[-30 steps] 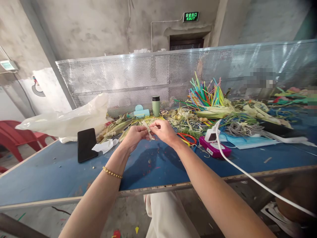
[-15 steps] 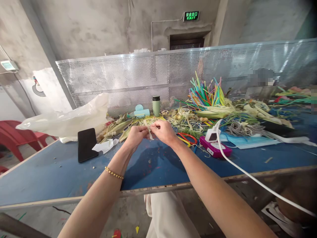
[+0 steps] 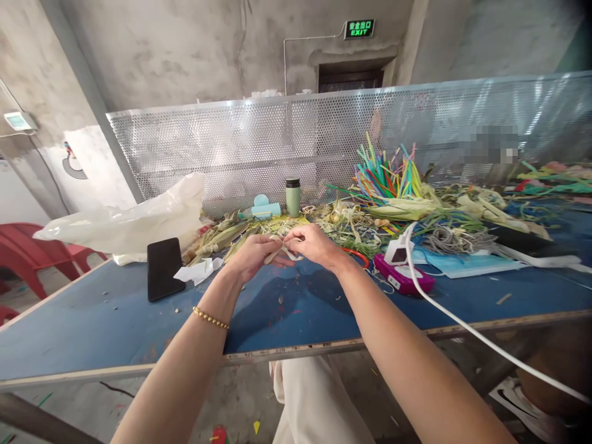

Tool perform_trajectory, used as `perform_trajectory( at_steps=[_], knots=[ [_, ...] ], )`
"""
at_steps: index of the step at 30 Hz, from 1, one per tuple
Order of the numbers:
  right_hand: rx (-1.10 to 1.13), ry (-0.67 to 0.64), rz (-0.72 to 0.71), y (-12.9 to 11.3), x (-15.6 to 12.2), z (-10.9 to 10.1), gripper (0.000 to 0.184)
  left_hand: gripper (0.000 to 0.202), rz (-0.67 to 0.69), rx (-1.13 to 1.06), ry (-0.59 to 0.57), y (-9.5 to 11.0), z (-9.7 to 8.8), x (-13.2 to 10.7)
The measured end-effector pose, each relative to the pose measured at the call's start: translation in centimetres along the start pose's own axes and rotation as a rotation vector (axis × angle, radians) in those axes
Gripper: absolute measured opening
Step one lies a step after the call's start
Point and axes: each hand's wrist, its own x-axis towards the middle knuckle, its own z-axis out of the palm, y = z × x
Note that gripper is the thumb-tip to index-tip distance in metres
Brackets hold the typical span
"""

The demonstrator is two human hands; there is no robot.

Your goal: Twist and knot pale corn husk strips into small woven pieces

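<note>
Above the blue table my left hand (image 3: 252,256) is closed on a pale strip of corn husk (image 3: 292,254), with its lower fingers stretched out beneath. From the other side my right hand (image 3: 316,245) pinches the same strip between thumb and finger. The hands nearly touch, and the strip bends between them, its ends partly hidden by the fingers. Just beyond lies a heap of dried husk pieces (image 3: 345,219), and a bundle of husks (image 3: 217,237) rests to the left.
A black phone (image 3: 164,269) and crumpled white paper (image 3: 197,271) lie left. Behind stands a green bottle (image 3: 293,198). Colourful pipe cleaners (image 3: 388,172), a purple box (image 3: 404,273) with a charger (image 3: 396,253), a white cable (image 3: 456,320) and a blue mask (image 3: 472,264) are right.
My hands have shifted slightly right, and the left has turned so its lower fingers extend. The husk strip, more upright before, now curves sideways between my fingers.
</note>
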Motion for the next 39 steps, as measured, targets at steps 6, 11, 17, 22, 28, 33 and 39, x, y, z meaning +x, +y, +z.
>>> perform_trajectory(
  at_steps=[6, 11, 17, 22, 28, 33, 39],
  knots=[
    [0.11, -0.144, 0.066, -0.4, -0.5, -1.1, 0.017, 0.026, 0.005, 0.142, -0.058, -0.4, -0.3, -0.1],
    [0.104, -0.164, 0.028, -0.3, -0.4, -0.9, 0.02, 0.033, -0.061, 0.072, -0.095, -0.3, 0.1, -0.3],
    [0.16, -0.054, 0.071, -0.3, -0.2, -0.3, 0.014, 0.025, -0.098, -0.03, 0.0, -0.6, 0.2, -0.1],
    [0.245, 0.061, 0.037, -0.2, 0.0, -0.2, 0.013, 0.016, -0.051, -0.088, 0.084, -0.6, 0.4, 0.2],
    [0.232, 0.105, -0.014, -0.1, 0.3, -0.1, 0.015, 0.015, -0.051, -0.09, 0.112, -0.3, 0.8, 0.0],
    [0.249, 0.139, -0.008, -0.1, 0.3, 0.1, 0.015, 0.017, -0.048, -0.089, 0.107, -0.4, 1.1, 0.0],
    [0.174, 0.322, 0.002, -0.4, 0.4, 0.0, 0.021, 0.019, -0.019, -0.135, 0.208, -0.5, 1.0, 0.3]
  ],
)
